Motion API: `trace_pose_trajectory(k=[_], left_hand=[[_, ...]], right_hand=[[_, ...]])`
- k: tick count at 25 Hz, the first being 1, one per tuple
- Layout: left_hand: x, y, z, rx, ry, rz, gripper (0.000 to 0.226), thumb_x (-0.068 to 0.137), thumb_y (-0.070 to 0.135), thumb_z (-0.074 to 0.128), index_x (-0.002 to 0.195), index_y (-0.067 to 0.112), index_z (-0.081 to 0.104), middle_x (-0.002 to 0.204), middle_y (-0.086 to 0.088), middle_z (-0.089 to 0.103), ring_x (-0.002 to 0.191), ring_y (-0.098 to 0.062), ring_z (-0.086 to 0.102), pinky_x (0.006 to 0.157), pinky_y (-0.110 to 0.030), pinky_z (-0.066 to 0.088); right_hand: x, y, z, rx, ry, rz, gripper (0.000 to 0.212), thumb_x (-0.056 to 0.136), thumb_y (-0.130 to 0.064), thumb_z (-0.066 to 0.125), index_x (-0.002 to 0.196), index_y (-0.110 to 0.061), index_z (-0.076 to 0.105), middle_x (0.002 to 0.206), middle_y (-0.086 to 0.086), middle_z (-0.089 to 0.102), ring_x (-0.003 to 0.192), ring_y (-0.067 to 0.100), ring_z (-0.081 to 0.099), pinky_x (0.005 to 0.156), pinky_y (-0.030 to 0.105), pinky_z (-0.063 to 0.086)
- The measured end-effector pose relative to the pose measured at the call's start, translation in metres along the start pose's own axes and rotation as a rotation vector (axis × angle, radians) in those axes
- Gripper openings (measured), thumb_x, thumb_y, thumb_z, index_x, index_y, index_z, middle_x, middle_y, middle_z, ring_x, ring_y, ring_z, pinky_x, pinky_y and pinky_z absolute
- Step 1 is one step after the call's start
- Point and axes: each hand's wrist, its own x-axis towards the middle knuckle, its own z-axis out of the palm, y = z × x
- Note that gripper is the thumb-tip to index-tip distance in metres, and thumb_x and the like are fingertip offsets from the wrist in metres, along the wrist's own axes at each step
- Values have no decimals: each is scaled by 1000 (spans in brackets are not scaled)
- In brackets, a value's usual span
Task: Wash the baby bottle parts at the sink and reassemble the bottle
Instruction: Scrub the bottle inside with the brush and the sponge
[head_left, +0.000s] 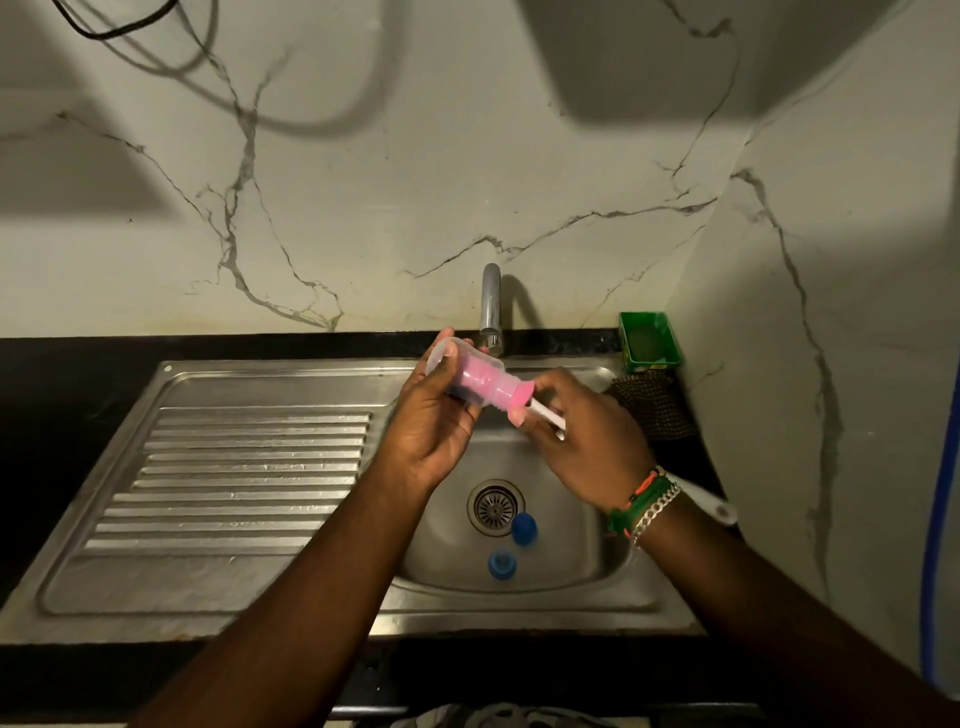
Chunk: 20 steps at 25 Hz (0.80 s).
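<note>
My left hand (431, 415) grips a clear baby bottle body (457, 364), held on its side above the sink basin, just in front of the tap. A pink sponge brush (493, 387) fills the bottle and sticks out of its mouth. My right hand (582, 436) holds the brush's white handle (548, 415) at the bottle's mouth. Two blue bottle parts lie in the basin: one (523, 528) beside the drain and another (500, 564) nearer to me.
The steel sink (613, 587) has a ribbed drainboard (244, 478) on the left and a drain (494, 506) in the middle. The tap (490, 306) stands at the back. A green soap tray (649, 340) and a dark scrubber (652, 405) sit at the back right.
</note>
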Motion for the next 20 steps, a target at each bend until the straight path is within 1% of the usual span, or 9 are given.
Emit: trace_pose_trajectory(k=[1,2,5,7,9,12,16,18,20], left_hand=[[-1,-1,-2,-12,0,-1,37,87,15,67,123,14,58,110,-13,64,104,-24,66,98,-43,54],[-2,-3,-4,-30,-6,-6,46,83,16,73,126,13,57,111,-13,65,107,-25,64,102,-44,51],[-6,-1,-2,7,-39,-22,66,71,20,87,129,13,57,110,-13,70,108,-24,66,101,-42,51],[-7,4,0,13,6,13,58,78,19,78,130,12,56,114,-14,68,108,-25,65,97,-42,55],[-6,12,-7,-39,116,51,57,85,17,68,140,13,50,123,-16,62,112,-27,64,94,-43,58],[-10,15,-18,-17,159,57,49,92,18,62,139,16,50,117,-13,64,104,-26,69,79,-41,64],[-19,-1,-11,88,135,22,45,91,21,63,135,18,53,114,-17,65,98,-27,71,75,-45,63],[-18,-1,-8,98,127,52,47,89,21,63,134,18,52,112,-15,65,95,-26,72,74,-45,63],[-18,4,-7,115,162,86,52,87,19,64,137,16,51,111,-14,68,92,-25,74,73,-45,63]], right_hand=[[-1,0,2,-25,43,-22,29,99,-50,52,98,-25,66,72,-5,66,61,15,57,51,27,38],[2,-2,1,192,-83,89,30,103,-43,49,91,-21,68,65,-4,61,55,16,52,47,24,35],[6,-11,-6,1135,-650,706,40,108,-32,35,81,-14,58,48,-7,34,35,4,28,31,13,20],[6,-9,-12,1057,-706,701,41,108,-33,33,79,-14,55,46,-8,31,32,2,24,32,11,17],[3,-10,-15,790,-586,574,46,108,-38,37,77,-13,59,46,-7,34,33,4,25,36,12,18],[-2,-11,-11,567,-404,432,44,105,-48,40,86,-17,65,46,-5,43,35,7,34,40,18,26],[-8,-19,-3,411,-324,176,43,93,-61,56,125,-33,50,88,-1,72,63,12,69,51,33,55],[-11,-17,1,243,-266,21,30,93,-52,60,115,-32,55,88,-4,68,73,15,66,65,45,58],[-11,-17,-2,189,-245,-22,19,95,-45,61,107,-31,57,83,-5,64,73,15,62,68,45,54]])
